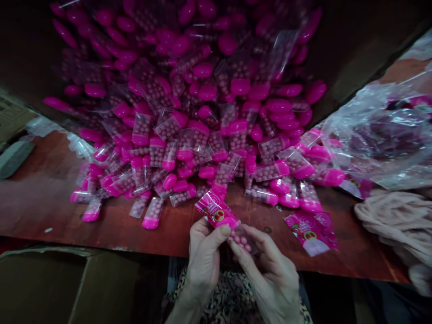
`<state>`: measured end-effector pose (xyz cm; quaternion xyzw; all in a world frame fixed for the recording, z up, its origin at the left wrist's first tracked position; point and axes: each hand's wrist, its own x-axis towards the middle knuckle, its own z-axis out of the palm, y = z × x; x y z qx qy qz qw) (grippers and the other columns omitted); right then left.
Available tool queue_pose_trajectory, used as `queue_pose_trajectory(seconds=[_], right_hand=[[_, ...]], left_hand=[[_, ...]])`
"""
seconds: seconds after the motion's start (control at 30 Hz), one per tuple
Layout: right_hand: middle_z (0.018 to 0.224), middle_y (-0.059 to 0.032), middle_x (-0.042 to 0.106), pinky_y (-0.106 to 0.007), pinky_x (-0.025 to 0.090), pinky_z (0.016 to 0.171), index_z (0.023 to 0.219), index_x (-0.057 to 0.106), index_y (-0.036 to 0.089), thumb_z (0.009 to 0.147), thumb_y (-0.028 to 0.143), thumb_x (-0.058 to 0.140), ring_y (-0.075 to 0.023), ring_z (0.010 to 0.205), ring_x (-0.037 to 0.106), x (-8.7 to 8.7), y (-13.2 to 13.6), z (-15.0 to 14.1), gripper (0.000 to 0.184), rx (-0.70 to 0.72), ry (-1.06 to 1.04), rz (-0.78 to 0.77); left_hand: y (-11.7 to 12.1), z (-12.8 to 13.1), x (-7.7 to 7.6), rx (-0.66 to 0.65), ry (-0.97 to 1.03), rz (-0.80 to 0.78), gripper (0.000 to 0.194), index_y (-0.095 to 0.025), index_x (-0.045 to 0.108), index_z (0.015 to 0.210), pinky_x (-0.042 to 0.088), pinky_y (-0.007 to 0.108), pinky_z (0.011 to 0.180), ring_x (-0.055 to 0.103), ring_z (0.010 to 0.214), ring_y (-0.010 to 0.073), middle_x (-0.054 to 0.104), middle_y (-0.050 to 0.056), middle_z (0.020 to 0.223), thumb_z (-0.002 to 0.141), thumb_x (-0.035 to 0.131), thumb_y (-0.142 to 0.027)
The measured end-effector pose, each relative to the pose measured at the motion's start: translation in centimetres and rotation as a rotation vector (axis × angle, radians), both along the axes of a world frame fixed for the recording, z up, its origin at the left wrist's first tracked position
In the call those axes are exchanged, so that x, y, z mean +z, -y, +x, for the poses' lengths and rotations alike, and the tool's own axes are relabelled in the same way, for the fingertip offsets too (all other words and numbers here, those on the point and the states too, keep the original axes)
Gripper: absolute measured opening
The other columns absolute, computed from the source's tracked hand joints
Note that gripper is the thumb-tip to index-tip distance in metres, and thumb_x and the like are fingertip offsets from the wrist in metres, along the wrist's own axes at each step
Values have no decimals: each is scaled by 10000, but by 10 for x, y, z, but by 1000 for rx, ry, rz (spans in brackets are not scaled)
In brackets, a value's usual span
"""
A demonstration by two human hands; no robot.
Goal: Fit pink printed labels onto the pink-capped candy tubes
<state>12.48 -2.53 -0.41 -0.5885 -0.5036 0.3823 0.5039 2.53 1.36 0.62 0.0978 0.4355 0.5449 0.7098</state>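
My left hand [204, 252] pinches a pink printed sleeve [213, 208] between thumb and fingers, just in front of the table's near edge. In my right hand [270, 270] is a small clear container of pink candy balls [240, 240], gripped between thumb and fingers. The sleeve and the container meet between the two hands; whether the container's end is inside the sleeve I cannot tell. Beyond the hands lies a large heap of similar candy containers [185, 146] with bright pink caps. To the right of my hands, another printed sleeve [312, 231] lies flat on the table.
The heap spills from a dark open box [351, 54] onto the reddish-brown table [43, 193]. At the right are crumpled clear plastic bags [378, 135] and a bundle of pale cloth [394, 220]. A grey block [15, 158] sits far left; a cardboard box [40, 283] stands below at left.
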Motion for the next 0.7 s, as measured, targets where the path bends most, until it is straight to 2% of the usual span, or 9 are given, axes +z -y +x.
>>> queue_pose_trajectory(seconds=[0.13,0.23,0.43,0.6,0.7], right_hand=[[952,-33,731,-251,616,729,1096,624,208,809,182,644,-141,704,715,1,4,-2,289,-40,63,57],[938,-43,732,-261,620,721,1095,631,204,815,206,646,-148,698,715,2,5,-2,280,-67,40,8],[925,-40,735,-239,616,684,1062,660,211,808,234,651,-150,689,715,-2,1,-3,255,-69,-30,-39],[984,-49,729,-213,608,694,1130,621,229,802,213,664,-155,775,719,-2,1,-2,331,-142,-111,-54],[1044,-62,717,-251,614,716,1203,590,234,776,205,694,-180,827,719,2,-2,5,441,4,-167,-57]], left_hand=[[1,-2,1,-86,-35,0,162,-126,705,697,532,291,518,576,430,132,654,21,536,620,791,-240],[2,-3,1,-158,-38,17,151,-128,717,719,525,287,504,595,447,147,669,35,550,638,781,-238],[3,-1,1,-56,-23,50,174,-141,729,711,533,308,614,622,541,160,686,44,589,641,787,-290],[7,4,0,-115,-13,46,114,-143,733,701,510,265,606,594,529,125,677,34,590,697,747,-256],[4,0,2,-47,-21,0,165,-132,716,640,490,229,589,551,515,94,651,20,556,652,783,-282]])
